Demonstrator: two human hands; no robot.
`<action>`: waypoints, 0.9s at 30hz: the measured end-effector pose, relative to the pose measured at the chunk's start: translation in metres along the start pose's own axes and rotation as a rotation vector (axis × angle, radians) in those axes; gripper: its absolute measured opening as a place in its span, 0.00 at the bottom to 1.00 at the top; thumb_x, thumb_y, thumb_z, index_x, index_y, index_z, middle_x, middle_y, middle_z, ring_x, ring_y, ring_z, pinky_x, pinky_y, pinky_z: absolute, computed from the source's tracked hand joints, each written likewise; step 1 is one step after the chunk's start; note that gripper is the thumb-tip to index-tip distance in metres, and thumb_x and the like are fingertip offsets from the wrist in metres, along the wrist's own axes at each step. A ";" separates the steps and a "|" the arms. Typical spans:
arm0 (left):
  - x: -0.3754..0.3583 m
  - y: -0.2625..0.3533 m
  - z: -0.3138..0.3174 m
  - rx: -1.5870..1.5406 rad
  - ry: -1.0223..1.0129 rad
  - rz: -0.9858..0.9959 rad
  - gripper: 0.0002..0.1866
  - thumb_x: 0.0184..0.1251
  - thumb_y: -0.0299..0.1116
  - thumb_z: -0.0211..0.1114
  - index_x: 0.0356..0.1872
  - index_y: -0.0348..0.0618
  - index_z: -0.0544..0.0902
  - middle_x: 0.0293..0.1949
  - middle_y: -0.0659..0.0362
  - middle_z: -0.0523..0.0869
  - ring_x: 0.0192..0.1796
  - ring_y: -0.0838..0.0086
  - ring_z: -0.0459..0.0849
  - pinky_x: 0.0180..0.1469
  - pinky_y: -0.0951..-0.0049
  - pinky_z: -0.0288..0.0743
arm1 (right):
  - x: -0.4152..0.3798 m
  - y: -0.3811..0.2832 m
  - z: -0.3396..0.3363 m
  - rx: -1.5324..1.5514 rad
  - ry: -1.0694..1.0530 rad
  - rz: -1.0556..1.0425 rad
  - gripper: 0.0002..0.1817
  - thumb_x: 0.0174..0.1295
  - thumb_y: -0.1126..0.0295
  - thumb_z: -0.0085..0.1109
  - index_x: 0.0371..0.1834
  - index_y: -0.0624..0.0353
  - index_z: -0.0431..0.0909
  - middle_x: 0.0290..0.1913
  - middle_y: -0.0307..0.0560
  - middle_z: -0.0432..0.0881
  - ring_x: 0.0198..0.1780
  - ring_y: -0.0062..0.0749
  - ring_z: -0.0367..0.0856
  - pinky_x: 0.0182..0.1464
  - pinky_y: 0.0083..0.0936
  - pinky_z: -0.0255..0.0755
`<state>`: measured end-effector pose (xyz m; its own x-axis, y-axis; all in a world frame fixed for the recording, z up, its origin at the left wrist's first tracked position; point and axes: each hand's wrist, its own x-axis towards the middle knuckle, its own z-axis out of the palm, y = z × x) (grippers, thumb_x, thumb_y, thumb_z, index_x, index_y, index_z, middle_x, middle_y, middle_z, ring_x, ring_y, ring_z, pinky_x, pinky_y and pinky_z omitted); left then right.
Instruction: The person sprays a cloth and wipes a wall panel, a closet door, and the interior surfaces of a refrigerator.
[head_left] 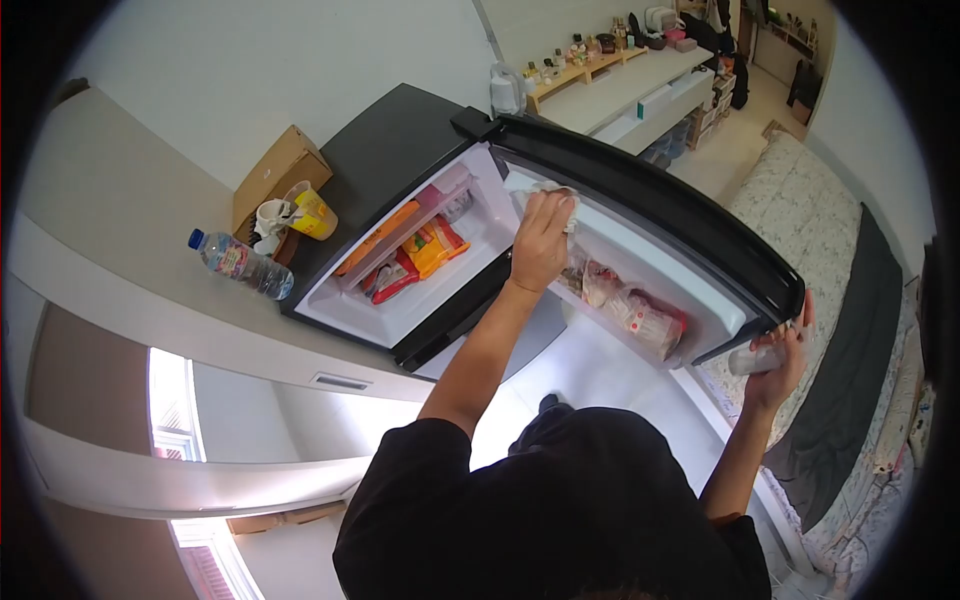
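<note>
Holding, left side: white cloth (553,187), bunched under the left hand (540,242), up against the inside of the open door (665,252), near the hinge (476,124).
Left fingers: close together, bent over the cloth and pressed down on it.
Holding, right side: small see-through bottle (755,360) in the right hand (785,367), out by the far end of the door.
Right fingers: curled around the bottle, with one finger poking up beside the door edge; hard to tell if touching it.
Cloth from fingers: right under the left fingertips; left hand much nearer, right hand well apart.
Long way of the door: slanting from the hinge down to the right hand, with most of the white inside on that side of the cloth.
Low in the door: bags of food (635,315), between the two hands.
Freezer (390,140): open, to the left of the left hand, with an orange bag (437,245) and a red bag (392,278) inside.
Beside the freezer: water bottle (245,268), yellow cup (315,212) and box (280,170), close together.
Far off: tabletop (650,80) with little bottles (580,50); bed (790,190) past the door.
</note>
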<state>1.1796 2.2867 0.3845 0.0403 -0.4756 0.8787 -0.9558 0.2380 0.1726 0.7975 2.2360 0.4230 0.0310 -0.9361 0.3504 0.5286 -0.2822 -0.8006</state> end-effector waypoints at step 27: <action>-0.065 -0.094 0.015 -0.351 0.183 -0.672 0.11 0.66 0.22 0.62 0.49 0.35 0.84 0.40 0.48 0.87 0.42 0.53 0.87 0.45 0.62 0.80 | -0.011 -0.002 0.005 -0.171 0.330 -0.048 0.10 0.66 0.64 0.63 0.46 0.53 0.78 0.31 0.36 0.80 0.31 0.23 0.77 0.32 0.26 0.69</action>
<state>1.2623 2.2823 0.3040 0.6545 -0.4725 0.5903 -0.5628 0.2169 0.7976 0.8006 2.2484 0.4233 -0.2798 -0.9305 0.2363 0.3726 -0.3321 -0.8665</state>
